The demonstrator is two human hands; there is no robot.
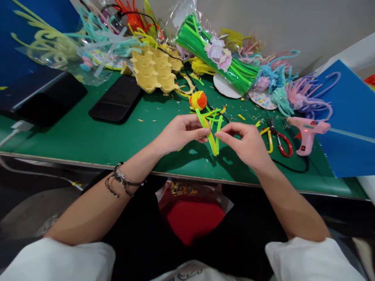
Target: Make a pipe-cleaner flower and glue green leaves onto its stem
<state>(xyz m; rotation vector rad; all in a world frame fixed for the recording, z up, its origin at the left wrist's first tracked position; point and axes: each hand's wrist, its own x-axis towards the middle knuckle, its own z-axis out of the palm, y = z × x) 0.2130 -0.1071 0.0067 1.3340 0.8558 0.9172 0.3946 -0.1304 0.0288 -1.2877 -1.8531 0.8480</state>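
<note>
My left hand (187, 130) is closed on a yellow and bright green pipe cleaner (213, 145), which bends in a narrow V below the fingers. The thumb and fingers of my right hand (244, 142) pinch the other arm of that V, a fuzzy green length. Just beyond my left fingers sits an orange and yellow fuzzy ball (198, 100); whether it joins the held piece I cannot tell. Short green pipe cleaner pieces (213, 117) lie or stick out behind the hands, partly covered by them.
A pink glue gun (307, 132), red-handled pliers (284, 144) and a yellow-handled tool (268, 139) lie at right. Behind are a yellow egg carton (154, 68) and bagged green pipe cleaners (202, 47). A phone (116, 99) and black device (43, 95) occupy the left.
</note>
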